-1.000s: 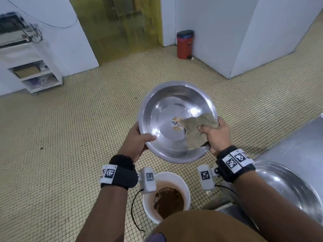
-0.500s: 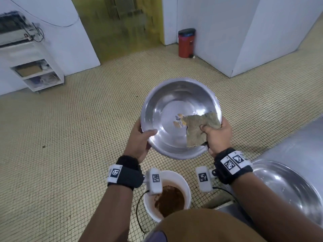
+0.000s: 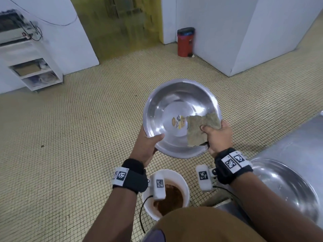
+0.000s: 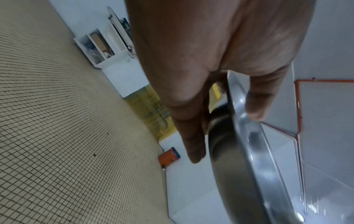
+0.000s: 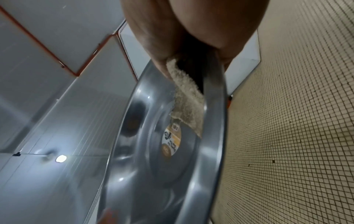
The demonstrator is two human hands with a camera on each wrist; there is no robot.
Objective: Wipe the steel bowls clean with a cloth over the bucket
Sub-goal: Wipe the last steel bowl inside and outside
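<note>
Since a second ago the cloth (image 3: pixel 201 129) has slid right across the bowl (image 3: pixel 180 117), uncovering the sticker (image 3: pixel 178 121) at the base; bowl and hands sit a bit higher in frame. Right hand (image 3: pixel 216 137) clamps cloth against the bowl's right rim, thumb inside on the cloth, fingers behind. Left hand (image 3: pixel 146 145) clamps the lower-left rim, thumb over the edge, fingers spread on the outer wall. Bowl is tilted toward the camera, frame centre, held above the floor. Bucket (image 3: pixel 183 182) sits lower centre, nearer the body, so the bowl isn't directly over it. Risks: drips land on the tiles; slick steel could slip from a rim-only grip; cloth may snag the sticker. Second bowl (image 3: pixel 286 187) lies on the worktop (image 3: pixel 297 142), lower right.
</note>
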